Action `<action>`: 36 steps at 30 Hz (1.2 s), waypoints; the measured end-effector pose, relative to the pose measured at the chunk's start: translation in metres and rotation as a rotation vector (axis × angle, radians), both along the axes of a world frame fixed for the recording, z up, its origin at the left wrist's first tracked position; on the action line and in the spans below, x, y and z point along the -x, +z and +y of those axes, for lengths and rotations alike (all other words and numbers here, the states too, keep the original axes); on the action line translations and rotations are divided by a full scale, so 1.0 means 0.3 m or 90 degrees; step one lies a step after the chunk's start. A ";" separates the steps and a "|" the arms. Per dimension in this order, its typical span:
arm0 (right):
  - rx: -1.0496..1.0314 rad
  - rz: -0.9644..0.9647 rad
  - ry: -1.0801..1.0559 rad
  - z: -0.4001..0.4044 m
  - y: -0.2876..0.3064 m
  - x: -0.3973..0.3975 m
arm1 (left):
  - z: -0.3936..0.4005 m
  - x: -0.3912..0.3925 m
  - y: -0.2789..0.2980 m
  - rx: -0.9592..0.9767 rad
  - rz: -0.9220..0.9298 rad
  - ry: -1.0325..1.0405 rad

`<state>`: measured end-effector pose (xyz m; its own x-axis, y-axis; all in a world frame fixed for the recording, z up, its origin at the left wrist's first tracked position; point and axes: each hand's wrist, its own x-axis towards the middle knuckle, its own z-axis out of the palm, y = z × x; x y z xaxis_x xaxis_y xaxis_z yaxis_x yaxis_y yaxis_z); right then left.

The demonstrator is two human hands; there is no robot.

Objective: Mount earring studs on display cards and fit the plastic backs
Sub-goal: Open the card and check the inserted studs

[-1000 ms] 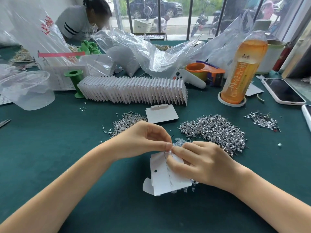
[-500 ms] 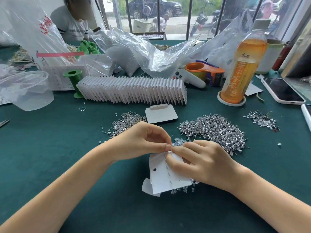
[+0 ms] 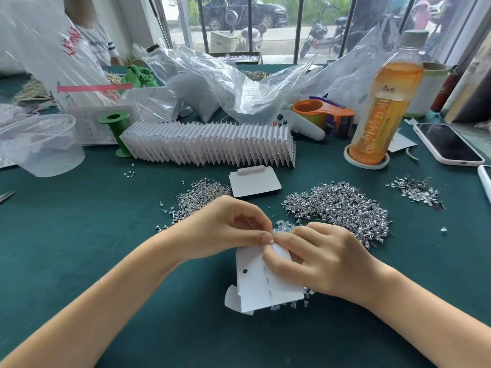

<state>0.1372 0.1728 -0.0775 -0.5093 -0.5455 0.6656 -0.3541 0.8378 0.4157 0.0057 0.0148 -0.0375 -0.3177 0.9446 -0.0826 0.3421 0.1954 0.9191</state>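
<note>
Both hands meet at the top edge of the white display card (image 3: 261, 282) on the green felt table (image 3: 79, 235): left hand (image 3: 225, 229) pinches it with curled fingers, right hand (image 3: 318, 258) grips it too. Stud heaps (image 3: 342, 205) lie just beyond, a barred window (image 3: 265, 22) behind.

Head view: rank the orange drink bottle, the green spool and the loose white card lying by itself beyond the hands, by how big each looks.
1. orange drink bottle, clearly the largest.
2. and 3. green spool and loose white card look about alike; the spool stands farther back, so I will not rank them.
</note>
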 end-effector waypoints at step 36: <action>0.039 0.037 0.026 -0.001 -0.002 0.005 | 0.004 -0.003 0.004 0.010 -0.023 0.005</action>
